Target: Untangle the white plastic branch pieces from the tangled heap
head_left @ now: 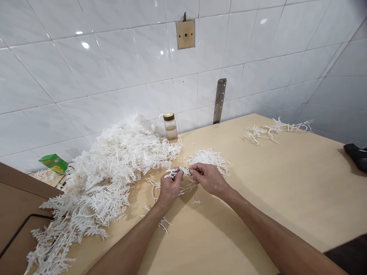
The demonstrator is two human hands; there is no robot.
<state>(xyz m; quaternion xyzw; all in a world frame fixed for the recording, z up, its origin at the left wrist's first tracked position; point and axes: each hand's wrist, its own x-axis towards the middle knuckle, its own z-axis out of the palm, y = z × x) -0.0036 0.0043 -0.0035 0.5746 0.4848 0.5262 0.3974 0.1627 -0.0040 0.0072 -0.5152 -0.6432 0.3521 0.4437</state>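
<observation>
My left hand (168, 191) is closed around a white branched piece (171, 173), thin and twig-like, with stubby offshoots. My right hand (210, 178) pinches at the right end of a cluster of short white prongs (185, 170) standing out from the left fingers. The fingertips partly hide where the two meet. Just behind the right hand lies a small heap of short white bits (210, 157). A large tangled pile of white branched pieces (114, 164) rises to the left. Below the hands, a loose white fragment (164, 225) rests on the table (229, 236).
A clear bottle with a dark lid (171, 128) stands behind the pile by the tiled wall (114, 65). Bare branched stems (275, 130) lie at the back right. A green box (54, 163) is at far left, a black object (355, 156) at the right edge.
</observation>
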